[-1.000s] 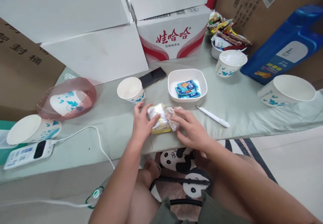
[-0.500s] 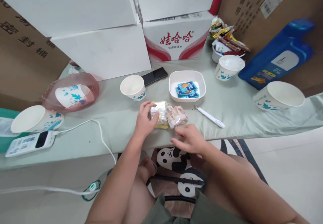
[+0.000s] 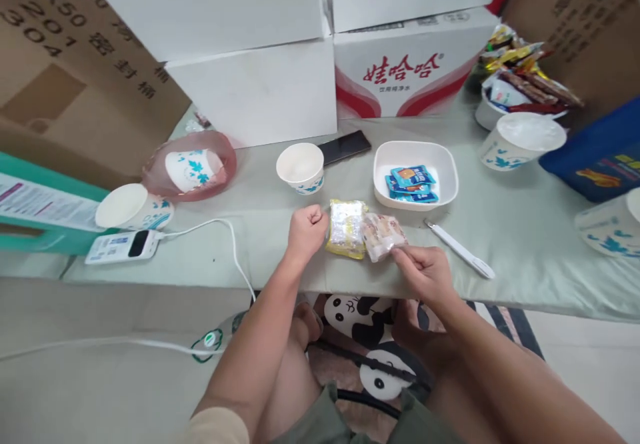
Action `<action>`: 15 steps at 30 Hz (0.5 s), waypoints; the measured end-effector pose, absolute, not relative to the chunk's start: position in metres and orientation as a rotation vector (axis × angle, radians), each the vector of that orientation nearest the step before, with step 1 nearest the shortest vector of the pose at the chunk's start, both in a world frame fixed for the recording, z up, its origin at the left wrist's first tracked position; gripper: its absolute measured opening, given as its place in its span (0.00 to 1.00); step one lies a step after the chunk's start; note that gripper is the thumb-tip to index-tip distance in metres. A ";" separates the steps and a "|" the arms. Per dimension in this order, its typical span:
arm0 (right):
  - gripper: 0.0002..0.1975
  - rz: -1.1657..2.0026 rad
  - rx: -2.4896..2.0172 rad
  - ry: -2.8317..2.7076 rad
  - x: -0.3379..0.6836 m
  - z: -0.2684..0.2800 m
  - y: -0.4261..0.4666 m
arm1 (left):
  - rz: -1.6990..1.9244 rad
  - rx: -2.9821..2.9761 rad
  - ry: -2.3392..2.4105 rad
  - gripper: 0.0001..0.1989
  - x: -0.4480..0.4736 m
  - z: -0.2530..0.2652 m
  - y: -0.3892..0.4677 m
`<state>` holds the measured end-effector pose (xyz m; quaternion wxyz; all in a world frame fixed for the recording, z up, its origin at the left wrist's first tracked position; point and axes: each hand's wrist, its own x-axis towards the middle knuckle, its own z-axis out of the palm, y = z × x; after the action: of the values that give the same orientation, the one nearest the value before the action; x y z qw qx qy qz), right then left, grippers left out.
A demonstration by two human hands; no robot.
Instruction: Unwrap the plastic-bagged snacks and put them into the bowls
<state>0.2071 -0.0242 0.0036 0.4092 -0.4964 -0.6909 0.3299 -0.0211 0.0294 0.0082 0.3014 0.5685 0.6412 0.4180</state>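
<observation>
My left hand (image 3: 306,233) is curled into a fist just left of a clear packet with yellow edges (image 3: 347,229); nothing shows in its fingers. Between thumb and fingers, my right hand (image 3: 425,267) pinches the lower right corner of a clear snack packet with reddish print (image 3: 383,235). The two packets lie side by side on the cloth, their edges touching or overlapping. Behind them stands a white plastic tray (image 3: 453,177) with several small blue sachets (image 3: 411,183) inside. A white-handled peeler-like tool (image 3: 463,249) lies right of my right hand.
A paper cup (image 3: 300,169) and a dark phone (image 3: 346,147) are behind my left hand. Further left are a red bag with a cup (image 3: 193,169), another cup (image 3: 133,207) and a white power bank (image 3: 123,247) with a cable. Boxes (image 3: 405,77) line the back.
My left hand has drawn back from the yellow-edged packet and closed. My right hand has reached to the reddish-print packet and taken its corner. The view has shifted left.
</observation>
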 end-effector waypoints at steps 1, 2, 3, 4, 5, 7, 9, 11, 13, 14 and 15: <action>0.25 0.825 -1.255 -1.735 0.206 0.004 -0.025 | 1.102 1.497 1.685 0.21 -0.021 0.008 0.028; 0.25 0.814 -1.258 -1.730 0.206 0.004 -0.026 | 1.092 1.491 1.672 0.21 -0.021 0.009 0.027; 0.26 0.803 -1.267 -1.724 0.205 0.003 -0.028 | 1.079 1.489 1.664 0.22 -0.022 0.010 0.025; 0.26 0.789 -1.278 -1.720 0.205 0.003 -0.029 | 1.064 1.486 1.662 0.22 -0.022 0.010 0.024; 0.26 0.773 -1.289 -1.716 0.204 0.003 -0.030 | 1.046 1.483 1.662 0.22 -0.023 0.011 0.022; 0.27 0.745 -1.312 -1.703 0.204 0.003 -0.033 | 1.009 1.472 1.666 0.22 -0.026 0.013 0.018; 0.27 0.718 -1.335 -1.685 0.204 0.003 -0.035 | 0.979 1.455 1.663 0.21 -0.029 0.014 0.016; 0.27 0.680 -1.365 -1.659 0.203 0.004 -0.035 | 0.965 1.446 1.659 0.21 -0.034 0.013 0.014; 0.27 0.645 -1.396 -1.624 0.203 0.004 -0.035 | 0.964 1.454 1.652 0.20 -0.038 0.013 0.013; 0.27 0.641 -1.408 -1.606 0.203 0.004 -0.034 | 0.966 1.464 1.648 0.20 -0.040 0.012 0.013; 0.27 0.649 -1.419 -1.585 0.202 0.003 -0.033 | 0.967 1.477 1.647 0.19 -0.041 0.012 0.013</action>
<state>0.2024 -0.0333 0.0030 0.4427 -0.5721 -0.6390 0.2616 -0.0412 0.0130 0.0118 0.3560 0.5717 0.6375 0.3742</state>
